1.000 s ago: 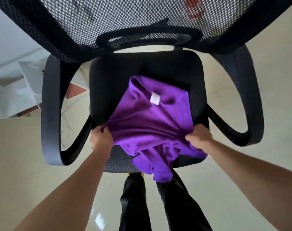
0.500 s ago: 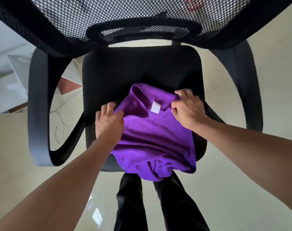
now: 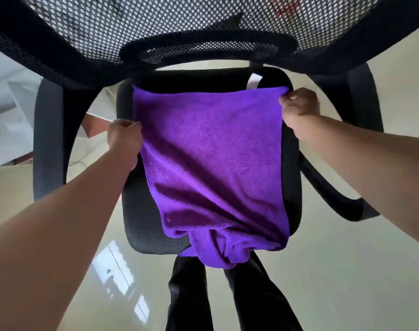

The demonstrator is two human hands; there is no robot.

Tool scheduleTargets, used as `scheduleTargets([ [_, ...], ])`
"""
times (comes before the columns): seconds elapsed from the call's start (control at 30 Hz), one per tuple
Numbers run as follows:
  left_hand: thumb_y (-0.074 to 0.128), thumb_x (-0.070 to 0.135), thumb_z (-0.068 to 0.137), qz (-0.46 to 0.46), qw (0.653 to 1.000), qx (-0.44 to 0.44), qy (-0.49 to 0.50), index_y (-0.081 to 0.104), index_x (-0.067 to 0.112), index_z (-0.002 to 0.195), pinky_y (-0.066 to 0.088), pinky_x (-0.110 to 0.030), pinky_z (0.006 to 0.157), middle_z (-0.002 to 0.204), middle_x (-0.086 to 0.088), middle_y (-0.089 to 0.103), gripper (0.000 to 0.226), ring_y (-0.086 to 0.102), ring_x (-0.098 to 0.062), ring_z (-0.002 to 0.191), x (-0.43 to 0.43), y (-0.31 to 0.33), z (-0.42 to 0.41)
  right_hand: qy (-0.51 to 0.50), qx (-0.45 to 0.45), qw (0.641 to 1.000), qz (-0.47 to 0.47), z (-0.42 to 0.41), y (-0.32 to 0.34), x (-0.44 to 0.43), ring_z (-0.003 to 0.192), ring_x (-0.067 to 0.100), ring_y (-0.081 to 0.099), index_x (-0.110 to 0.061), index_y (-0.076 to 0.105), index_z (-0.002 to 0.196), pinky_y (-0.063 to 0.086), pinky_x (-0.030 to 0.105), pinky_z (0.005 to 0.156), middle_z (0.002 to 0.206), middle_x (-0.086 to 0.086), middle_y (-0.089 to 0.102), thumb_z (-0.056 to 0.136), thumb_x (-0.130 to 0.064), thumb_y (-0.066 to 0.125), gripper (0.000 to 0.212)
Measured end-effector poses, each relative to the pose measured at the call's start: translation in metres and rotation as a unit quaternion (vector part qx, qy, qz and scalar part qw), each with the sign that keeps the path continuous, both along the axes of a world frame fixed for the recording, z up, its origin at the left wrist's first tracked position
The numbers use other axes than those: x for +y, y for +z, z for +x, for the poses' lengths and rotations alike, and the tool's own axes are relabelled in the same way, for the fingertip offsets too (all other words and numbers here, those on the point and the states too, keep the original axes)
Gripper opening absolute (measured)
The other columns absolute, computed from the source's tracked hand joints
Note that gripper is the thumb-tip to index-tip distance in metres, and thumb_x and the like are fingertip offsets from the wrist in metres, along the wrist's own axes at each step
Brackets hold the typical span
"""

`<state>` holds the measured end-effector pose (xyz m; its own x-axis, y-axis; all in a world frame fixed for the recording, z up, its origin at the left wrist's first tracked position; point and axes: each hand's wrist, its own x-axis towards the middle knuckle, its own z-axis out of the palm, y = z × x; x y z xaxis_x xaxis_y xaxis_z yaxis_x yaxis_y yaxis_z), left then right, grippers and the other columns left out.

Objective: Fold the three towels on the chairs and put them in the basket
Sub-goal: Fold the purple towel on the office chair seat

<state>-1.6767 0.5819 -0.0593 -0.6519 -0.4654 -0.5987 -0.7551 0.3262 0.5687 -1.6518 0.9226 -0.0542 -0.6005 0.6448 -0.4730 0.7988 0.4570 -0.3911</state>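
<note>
Purple terry-cloth towel (image 3: 213, 163) lies spread over the black mesh office chair seat (image 3: 141, 223), near edge bunched and hanging off. Left hand (image 3: 124, 137) pinches its left edge, right hand (image 3: 299, 108) its far right corner. Folding seems barely begun; only 1 of 3 towels shows, no basket visible.

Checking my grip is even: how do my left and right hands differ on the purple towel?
The right hand pinches the far corner of the purple towel, while the left hand grips its side edge, short of the corner. The right hand reaches farther over the chair seat than the left hand. Both curl round the towel.
</note>
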Motion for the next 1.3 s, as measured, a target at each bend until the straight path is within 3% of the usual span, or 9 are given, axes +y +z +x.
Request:
scheduleTargets([
  [0.1,0.073,0.030,0.076,-0.001,1.000,-0.003,-0.011,0.062,0.021,0.074,0.050,-0.029,0.068,0.071,0.001,0.058,0.015,0.056,-0.017,0.068,0.007,-0.004,-0.008,0.002,-0.025,0.999,-0.019,0.001,-0.011,-0.003,0.078,0.025,0.061,-0.018,0.060,0.074,0.047,0.030,0.068,0.084,0.007,0.060,0.083,-0.044,0.066,0.028],
  [0.2,0.072,0.024,0.079,0.004,1.000,0.026,0.005,0.054,0.022,0.061,0.048,-0.028,0.063,0.064,0.002,0.055,0.025,0.053,-0.014,0.061,0.008,-0.008,-0.016,0.005,-0.026,1.000,-0.006,0.000,-0.015,0.001,0.093,0.028,0.067,-0.014,0.072,0.099,0.053,0.032,0.079,0.101,0.011,0.071,0.085,-0.034,0.069,0.025],
  [0.43,0.069,0.028,0.081,0.024,0.999,0.017,0.039,0.055,0.020,0.062,0.049,-0.032,0.059,0.059,-0.002,0.054,0.024,0.049,-0.016,0.050,0.003,-0.010,-0.026,0.019,-0.007,0.999,0.030,-0.005,-0.014,0.001,0.100,0.030,0.066,-0.017,0.071,0.105,0.051,0.032,0.083,0.107,0.010,0.071,0.089,-0.033,0.062,0.024],
  [0.63,0.077,0.038,0.067,0.007,0.998,-0.050,0.022,0.060,0.017,0.076,0.056,-0.044,0.081,0.087,-0.012,0.069,0.029,0.066,-0.028,0.079,0.003,-0.008,0.053,-0.001,-0.025,0.999,-0.023,0.066,-0.003,-0.027,0.108,0.030,0.061,-0.016,0.054,0.123,0.046,0.036,0.091,0.116,0.010,0.065,0.086,-0.036,0.068,0.044],
  [0.73,0.079,0.027,0.071,0.097,0.991,-0.091,0.030,0.066,0.011,0.081,0.057,-0.043,0.070,0.082,-0.013,0.070,0.023,0.063,-0.023,0.070,0.010,0.001,0.116,-0.025,-0.069,0.995,-0.065,0.124,0.002,-0.043,0.112,0.032,0.059,-0.012,0.052,0.125,0.043,0.036,0.092,0.120,0.013,0.063,0.086,-0.037,0.069,0.049],
  [0.8,0.079,0.015,0.074,0.129,0.981,-0.142,0.021,0.068,0.005,0.081,0.054,-0.027,0.052,0.067,-0.007,0.068,0.016,0.061,-0.018,0.056,0.009,0.005,0.149,-0.028,-0.126,0.989,-0.078,0.161,0.004,-0.046,0.115,0.032,0.057,-0.009,0.054,0.125,0.042,0.035,0.091,0.122,0.012,0.062,0.088,-0.039,0.065,0.049],
  [0.93,0.082,0.008,0.067,0.137,0.968,-0.207,0.043,0.060,0.009,0.060,0.037,-0.026,0.053,0.051,-0.004,0.056,0.023,0.049,-0.018,0.056,-0.018,0.004,0.187,-0.016,-0.178,0.981,-0.071,0.206,0.003,-0.040,0.098,0.039,0.062,-0.007,0.065,0.088,0.040,0.033,0.072,0.099,0.018,0.068,0.091,-0.036,0.061,0.030],
  [1.13,0.071,0.005,0.081,0.140,0.968,-0.192,0.083,0.054,0.011,0.072,0.047,-0.024,0.053,0.073,-0.012,0.057,0.020,0.053,-0.020,0.059,-0.052,0.003,0.171,-0.060,-0.110,0.989,-0.079,0.194,-0.006,-0.025,0.077,0.038,0.065,-0.006,0.065,0.075,0.049,0.038,0.068,0.071,0.016,0.064,0.085,-0.038,0.067,0.033],
  [1.3,0.073,0.017,0.081,0.189,0.956,-0.221,0.039,0.059,0.014,0.071,0.039,-0.025,0.060,0.054,0.002,0.064,0.017,0.059,-0.012,0.050,-0.048,0.008,0.178,-0.115,-0.098,0.978,-0.140,0.213,-0.013,-0.024,0.075,0.031,0.065,-0.015,0.070,0.078,0.058,0.050,0.074,0.064,0.001,0.061,0.063,-0.059,0.071,0.047],
])
